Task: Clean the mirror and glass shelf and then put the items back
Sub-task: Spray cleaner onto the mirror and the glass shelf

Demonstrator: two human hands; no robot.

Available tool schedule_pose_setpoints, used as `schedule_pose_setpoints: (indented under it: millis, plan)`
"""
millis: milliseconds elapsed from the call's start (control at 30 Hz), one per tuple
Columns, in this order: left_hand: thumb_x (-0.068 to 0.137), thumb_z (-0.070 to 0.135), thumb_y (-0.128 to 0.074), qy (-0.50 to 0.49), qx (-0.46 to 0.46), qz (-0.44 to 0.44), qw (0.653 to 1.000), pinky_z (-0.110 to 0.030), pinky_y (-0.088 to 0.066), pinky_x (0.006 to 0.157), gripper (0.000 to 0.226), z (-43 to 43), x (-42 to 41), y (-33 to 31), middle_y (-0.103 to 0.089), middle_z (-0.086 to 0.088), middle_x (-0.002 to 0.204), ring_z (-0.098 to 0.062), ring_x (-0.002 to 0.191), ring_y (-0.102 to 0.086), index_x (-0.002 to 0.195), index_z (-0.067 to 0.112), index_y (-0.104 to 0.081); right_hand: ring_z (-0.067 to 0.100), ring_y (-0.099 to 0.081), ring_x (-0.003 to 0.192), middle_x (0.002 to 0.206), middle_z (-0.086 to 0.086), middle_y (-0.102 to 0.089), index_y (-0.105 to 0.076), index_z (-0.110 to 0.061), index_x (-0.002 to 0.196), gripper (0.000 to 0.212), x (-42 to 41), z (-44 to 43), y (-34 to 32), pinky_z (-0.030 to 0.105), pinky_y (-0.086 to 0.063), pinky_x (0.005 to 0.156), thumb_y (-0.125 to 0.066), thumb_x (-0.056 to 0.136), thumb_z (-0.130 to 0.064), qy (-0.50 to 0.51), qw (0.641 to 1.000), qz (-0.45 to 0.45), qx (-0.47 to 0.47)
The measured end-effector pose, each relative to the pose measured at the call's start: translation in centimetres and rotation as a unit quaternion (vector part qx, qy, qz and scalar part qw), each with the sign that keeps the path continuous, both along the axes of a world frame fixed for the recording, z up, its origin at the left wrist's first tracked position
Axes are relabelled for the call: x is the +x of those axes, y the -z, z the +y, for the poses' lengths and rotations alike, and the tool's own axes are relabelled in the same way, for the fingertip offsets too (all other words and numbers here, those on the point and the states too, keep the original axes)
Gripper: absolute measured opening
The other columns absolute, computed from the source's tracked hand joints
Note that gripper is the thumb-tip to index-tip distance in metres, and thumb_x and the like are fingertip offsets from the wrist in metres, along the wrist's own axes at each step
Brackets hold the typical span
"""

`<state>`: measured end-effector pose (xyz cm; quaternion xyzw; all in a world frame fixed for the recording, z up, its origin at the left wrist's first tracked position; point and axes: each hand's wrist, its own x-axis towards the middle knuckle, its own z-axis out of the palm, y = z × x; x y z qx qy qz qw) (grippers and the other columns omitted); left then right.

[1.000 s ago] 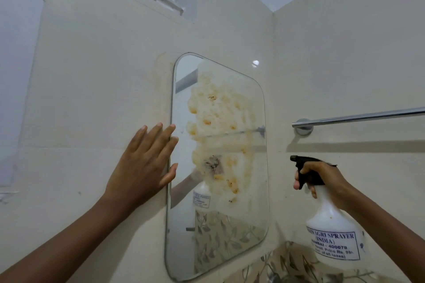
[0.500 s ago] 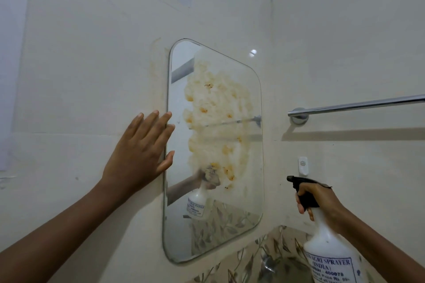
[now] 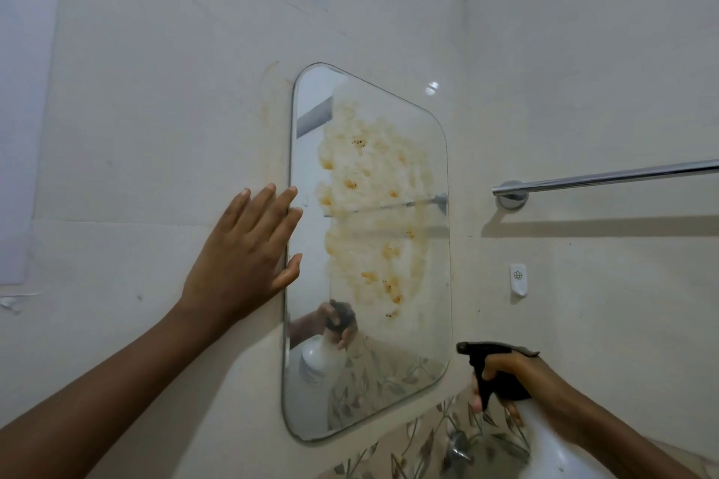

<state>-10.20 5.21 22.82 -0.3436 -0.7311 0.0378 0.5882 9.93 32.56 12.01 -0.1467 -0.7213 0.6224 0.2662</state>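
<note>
My right hand (image 3: 517, 377) grips the spray bottle (image 3: 544, 439), now dropped to the lower right of the frame, nozzle below the stains. My left hand (image 3: 249, 253) stays open, flat on the wall at the edge of the mirror (image 3: 389, 362) at centre (yellow smears untouched). Spraying seems paused; wiping comes next, I judge.
</note>
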Motion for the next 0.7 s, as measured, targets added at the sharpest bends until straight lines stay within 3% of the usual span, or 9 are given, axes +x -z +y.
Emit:
schedule_pose_setpoints:
  millis: [100,233,400,567,700]
  plan:
    - [0.089,0.043,-0.030,-0.001,0.002,0.000,1.000,-0.050,-0.030,0.112,0.058,-0.1,0.0,0.0,-0.040,-0.017,0.146,-0.034,0.134,-0.038,0.132,0.006,-0.044,0.024,-0.052,0.036,0.062,0.029,-0.057,-0.069,0.005,0.090,0.031,-0.7,-1.7,-0.1,0.022,-0.031,0.031,-0.038,0.082,0.006,-0.038,0.999,0.011,-0.006]
    - [0.088,0.043,-0.029,-0.004,0.000,0.002,1.000,-0.050,-0.031,0.111,0.059,-0.1,0.0,0.0,-0.041,-0.017,0.146,-0.034,0.134,-0.040,0.131,0.006,-0.045,0.024,-0.038,0.039,0.052,0.024,-0.052,-0.061,0.005,0.061,0.025,-1.1,-2.0,-2.2,0.026,-0.031,0.039,-0.047,0.080,-0.004,0.011,0.997,0.046,0.054]
    - [0.089,0.044,-0.028,0.004,0.003,-0.001,1.000,-0.050,-0.032,0.110,0.059,0.0,-0.1,0.0,-0.042,-0.016,0.145,-0.034,0.133,-0.041,0.130,0.006,-0.048,0.018,-0.043,0.041,0.069,0.022,-0.071,-0.066,0.001,0.075,0.021,-1.2,-2.0,-9.9,0.024,-0.035,0.036,-0.046,0.080,-0.006,0.008,0.985,0.119,0.124]
    - [0.088,0.044,-0.030,0.002,0.002,0.005,1.000,-0.050,-0.034,0.108,0.060,0.1,-0.1,0.0,-0.045,-0.016,0.143,-0.034,0.130,-0.045,0.130,0.006,-0.050,0.018,-0.052,0.039,0.053,0.013,-0.063,-0.060,0.001,0.072,0.015,-1.8,-3.2,-17.1,0.022,-0.035,0.035,-0.047,0.074,-0.007,0.036,0.970,0.180,0.160]
    - [0.088,0.043,-0.031,0.006,0.002,0.009,1.000,-0.050,-0.035,0.107,0.059,0.1,-0.1,0.0,-0.047,-0.017,0.141,-0.034,0.129,-0.046,0.130,0.006,-0.050,0.019,-0.048,0.042,0.059,0.014,-0.065,-0.060,-0.002,0.067,0.016,-1.8,-3.8,-20.6,0.023,-0.033,0.037,-0.047,0.072,-0.010,0.042,0.966,0.195,0.166]
